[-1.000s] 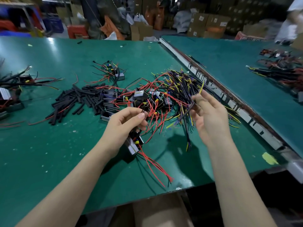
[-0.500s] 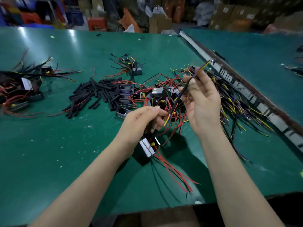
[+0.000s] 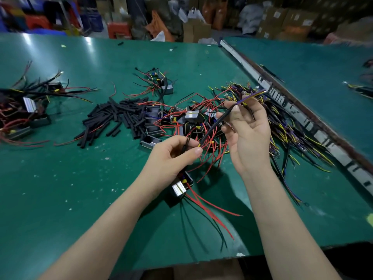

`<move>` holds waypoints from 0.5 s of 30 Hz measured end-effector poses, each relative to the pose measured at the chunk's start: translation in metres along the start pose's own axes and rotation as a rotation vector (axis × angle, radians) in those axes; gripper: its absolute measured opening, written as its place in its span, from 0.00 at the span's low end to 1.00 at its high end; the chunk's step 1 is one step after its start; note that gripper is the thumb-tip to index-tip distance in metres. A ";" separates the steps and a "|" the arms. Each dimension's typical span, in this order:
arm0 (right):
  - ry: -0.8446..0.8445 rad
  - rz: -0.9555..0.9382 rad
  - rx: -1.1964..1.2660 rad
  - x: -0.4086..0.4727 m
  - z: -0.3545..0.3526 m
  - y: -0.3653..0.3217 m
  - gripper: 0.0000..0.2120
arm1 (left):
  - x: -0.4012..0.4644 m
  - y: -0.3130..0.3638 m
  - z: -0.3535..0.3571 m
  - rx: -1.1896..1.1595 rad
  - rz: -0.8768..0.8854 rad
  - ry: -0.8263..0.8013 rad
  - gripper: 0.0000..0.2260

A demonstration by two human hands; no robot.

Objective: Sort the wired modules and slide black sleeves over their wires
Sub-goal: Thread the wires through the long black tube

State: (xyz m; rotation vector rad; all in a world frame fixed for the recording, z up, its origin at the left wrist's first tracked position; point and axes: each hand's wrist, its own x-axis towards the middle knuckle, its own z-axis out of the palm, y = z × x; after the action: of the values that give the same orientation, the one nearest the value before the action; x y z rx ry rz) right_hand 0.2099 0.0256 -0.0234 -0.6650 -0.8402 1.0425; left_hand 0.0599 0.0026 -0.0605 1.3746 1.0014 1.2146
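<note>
Near the table's front edge point(image 3: 181, 259), both hands point(image 3: 173, 156) point(image 3: 245, 126) pinch a sleeved wire point(image 3: 218, 122).

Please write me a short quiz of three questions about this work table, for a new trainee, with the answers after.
1. True or false: the right hand holds a black sleeve with wires coming out of its far end.
2. Where does the pile of loose sleeves lie?
A. left of the pile of modules
B. at the near table edge
C. in a box
3. Fill in: the module hanging below the left hand has loose wires of the colours ____ and black.

Key: 1 true; 2 A; 3 red.
</note>
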 end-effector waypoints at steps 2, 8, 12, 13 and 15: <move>0.021 0.003 -0.024 0.001 -0.002 0.000 0.11 | 0.002 0.000 -0.001 0.026 -0.002 0.039 0.03; 0.058 -0.021 -0.087 0.002 -0.005 0.002 0.10 | 0.003 0.000 -0.001 0.040 0.009 0.051 0.04; 0.107 -0.067 -0.045 0.005 -0.008 0.000 0.10 | 0.002 0.003 -0.002 0.030 0.011 0.009 0.04; 0.117 -0.078 -0.039 0.005 -0.008 0.000 0.10 | 0.002 0.003 -0.002 0.031 0.013 -0.019 0.04; 0.132 -0.095 -0.030 0.005 -0.008 0.000 0.10 | 0.000 0.004 -0.001 0.031 0.021 -0.067 0.07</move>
State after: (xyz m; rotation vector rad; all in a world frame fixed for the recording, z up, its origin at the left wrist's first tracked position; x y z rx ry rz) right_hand 0.2180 0.0299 -0.0258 -0.7049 -0.7663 0.8917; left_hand 0.0592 0.0023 -0.0569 1.4444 0.9646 1.1654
